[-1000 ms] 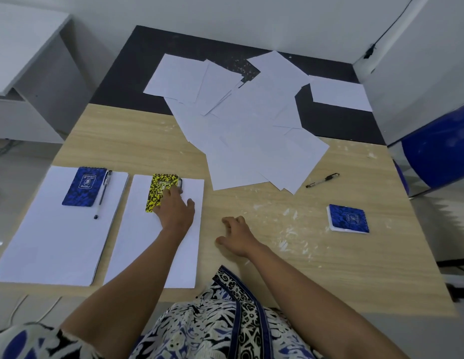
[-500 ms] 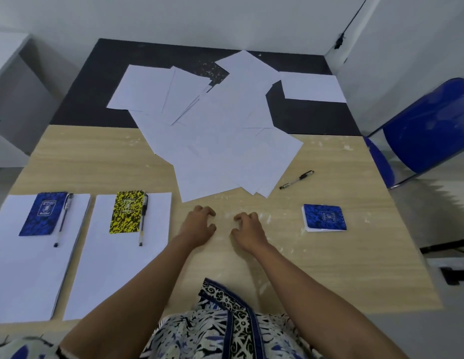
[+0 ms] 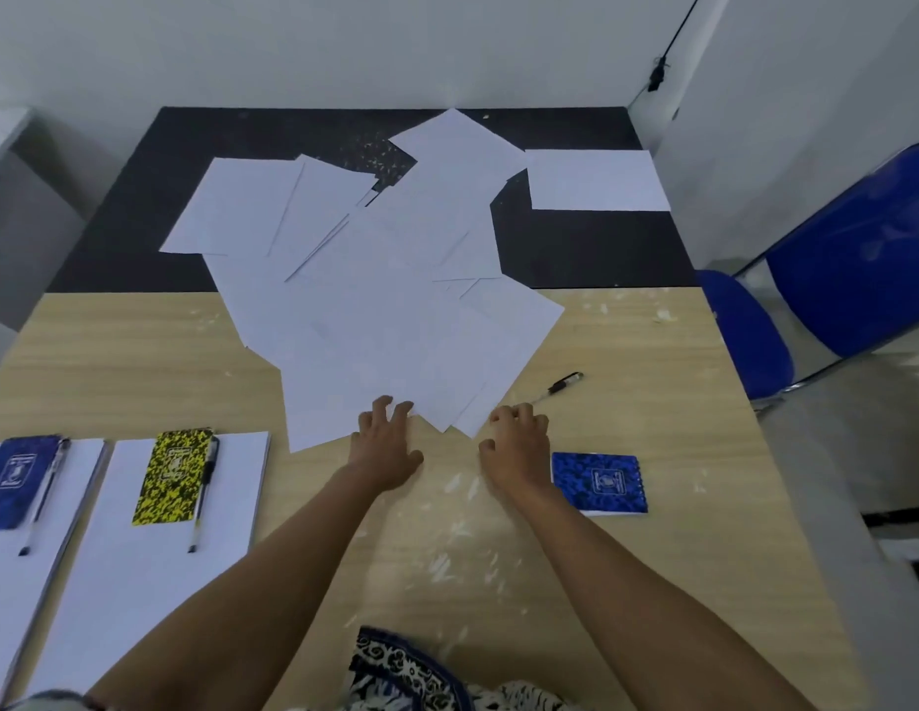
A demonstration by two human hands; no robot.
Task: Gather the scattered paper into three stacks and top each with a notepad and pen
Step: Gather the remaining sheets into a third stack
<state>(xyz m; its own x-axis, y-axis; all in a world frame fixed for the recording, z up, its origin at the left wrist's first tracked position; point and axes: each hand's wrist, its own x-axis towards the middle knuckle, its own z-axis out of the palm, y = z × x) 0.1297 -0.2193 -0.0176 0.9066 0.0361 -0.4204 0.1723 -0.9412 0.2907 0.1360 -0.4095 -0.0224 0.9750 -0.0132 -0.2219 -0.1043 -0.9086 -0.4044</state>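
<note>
Several loose white sheets (image 3: 385,300) lie scattered over the middle of the table, one sheet (image 3: 595,179) apart at the back right. My left hand (image 3: 388,446) touches the pile's near edge with fingers spread. My right hand (image 3: 516,443) rests at the pile's near right corner, fingers curled, holding nothing. A stack (image 3: 139,546) at the left carries a yellow notepad (image 3: 174,474) and a pen (image 3: 203,492). The far-left stack (image 3: 16,582) carries a blue notepad (image 3: 13,479) and pen (image 3: 44,497). A loose pen (image 3: 557,387) and blue notepad (image 3: 598,482) lie at the right.
The table (image 3: 498,582) is light wood in front and black (image 3: 601,254) at the back, against a white wall. A blue chair (image 3: 831,300) stands close to the right edge. A grey desk is at the far left.
My left hand has left the yellow notepad stack and both hands have moved forward to the near edge of the scattered sheets. The camera has swung to the right.
</note>
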